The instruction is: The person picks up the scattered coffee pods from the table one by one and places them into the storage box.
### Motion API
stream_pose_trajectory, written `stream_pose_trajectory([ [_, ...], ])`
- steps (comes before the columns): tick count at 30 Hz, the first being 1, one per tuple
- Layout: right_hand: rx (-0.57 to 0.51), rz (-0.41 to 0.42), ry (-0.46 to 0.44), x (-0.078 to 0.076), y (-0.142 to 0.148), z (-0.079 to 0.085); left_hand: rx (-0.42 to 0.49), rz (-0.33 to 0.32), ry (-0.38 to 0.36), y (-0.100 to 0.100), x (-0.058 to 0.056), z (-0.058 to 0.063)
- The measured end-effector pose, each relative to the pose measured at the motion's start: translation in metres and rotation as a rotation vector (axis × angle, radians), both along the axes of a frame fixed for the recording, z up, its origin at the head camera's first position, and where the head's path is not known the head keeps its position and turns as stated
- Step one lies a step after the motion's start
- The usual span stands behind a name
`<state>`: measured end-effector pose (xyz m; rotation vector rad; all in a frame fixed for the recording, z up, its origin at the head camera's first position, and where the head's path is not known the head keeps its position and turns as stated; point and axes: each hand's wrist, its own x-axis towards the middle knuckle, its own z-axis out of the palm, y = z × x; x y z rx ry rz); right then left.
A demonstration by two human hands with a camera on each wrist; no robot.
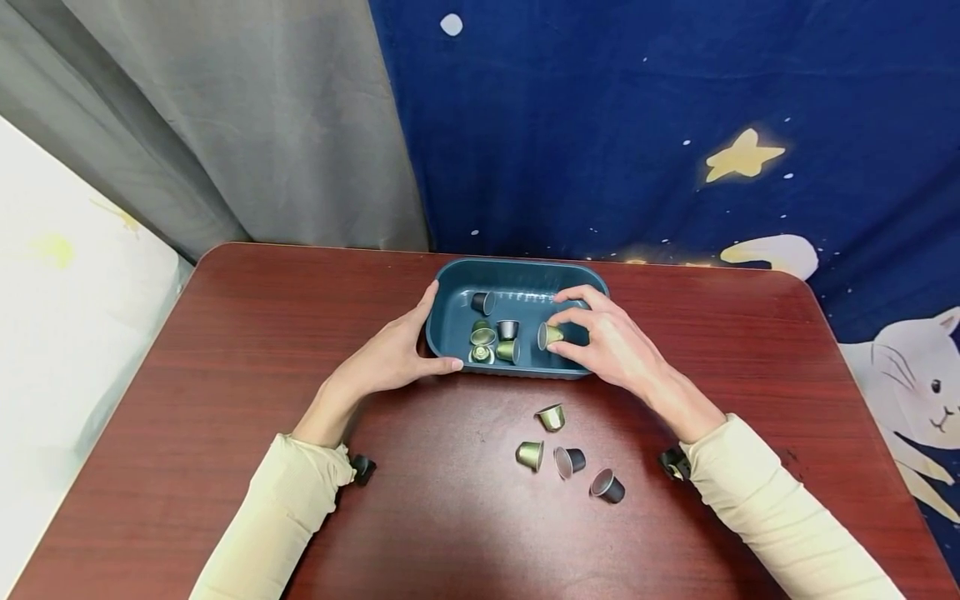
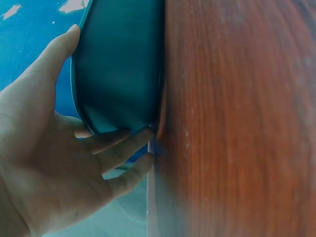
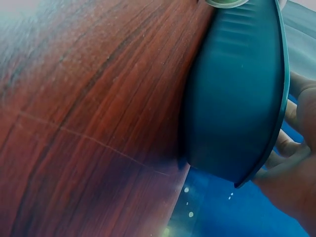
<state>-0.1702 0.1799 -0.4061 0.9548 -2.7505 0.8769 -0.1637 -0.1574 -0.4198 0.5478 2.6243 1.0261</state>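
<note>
A dark teal tub [image 1: 517,265] stands near the table's far edge. The left hand [image 1: 390,354] rests against its left end, thumb on the near rim and fingers extended along the end wall; the left wrist view shows these fingers fairly straight. Over the tub's right half, the right hand [image 1: 618,346] pinches a green coffee capsule [image 1: 551,335] between thumb and fingers. In the right wrist view the tub's wall [image 3: 234,98] hides that capsule. Several green and dark capsules, among them a black capsule [image 1: 483,302], lie in the tub's left half.
On the red-brown wooden table [image 1: 435,500], in front of the tub, lie two green capsules, one a green capsule [image 1: 529,455], and two dark ones, one a dark capsule [image 1: 608,486]. A grey curtain [image 1: 300,125] and a blue curtain [image 1: 570,125] hang behind the table.
</note>
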Motion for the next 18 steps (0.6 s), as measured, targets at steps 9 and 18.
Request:
stream_pose_trajectory([
  [9, 0.039, 0.007, -0.039, -0.0014, -0.0032, -0.0018, 0.000, -0.002, -0.001, -0.0002, -0.0005, -0.0020],
  [18, 0.076, 0.023, -0.029, -0.0019, -0.0054, -0.0048, -0.001, 0.006, 0.004, 0.0004, 0.0001, -0.0022],
])
